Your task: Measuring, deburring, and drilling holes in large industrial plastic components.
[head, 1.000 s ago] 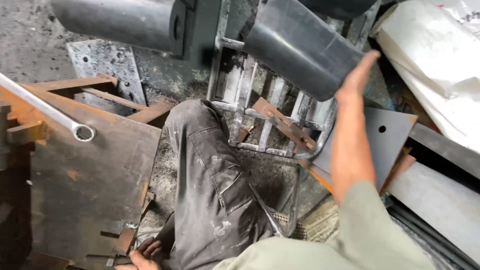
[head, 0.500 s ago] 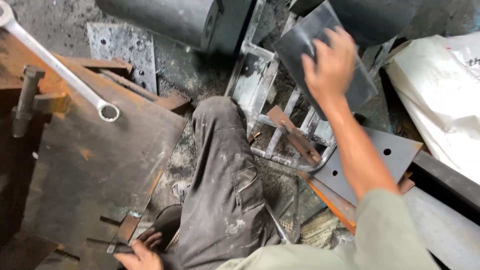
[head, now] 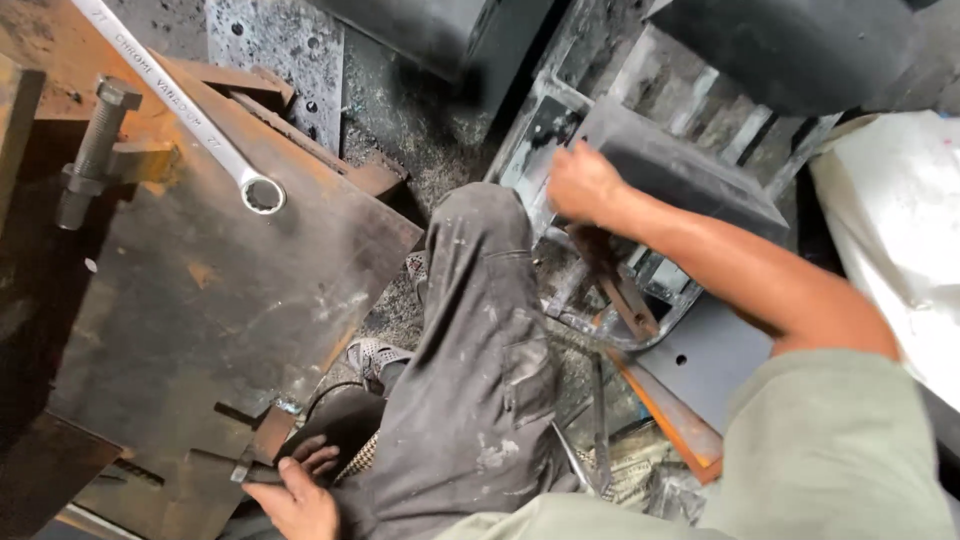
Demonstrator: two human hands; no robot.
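- Dark metal plate (head: 680, 175) now lies lower, tilted over the grey frame (head: 560, 130), just right of the bent knee (head: 480, 230).
- Right hand (head: 583, 185), raised flat a second ago, has closed on its left edge.
- Left hand (head: 300, 490), below the knee, holds a small rusty piece (head: 262, 450).

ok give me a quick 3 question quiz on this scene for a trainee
1. True or false: the right hand rests on a dark metal plate.
2. Which tool lies on the rusty steel sheet? A) hammer B) ring spanner C) pliers
3. Fill in: the left hand is at the sheet's ____ edge, by the slots.

Key:
1. True: the right hand grips the dark metal plate's left edge.
2. B: the ring spanner lies across the top left, beside a large bolt.
3. Lower (near) edge, next to the trouser leg.
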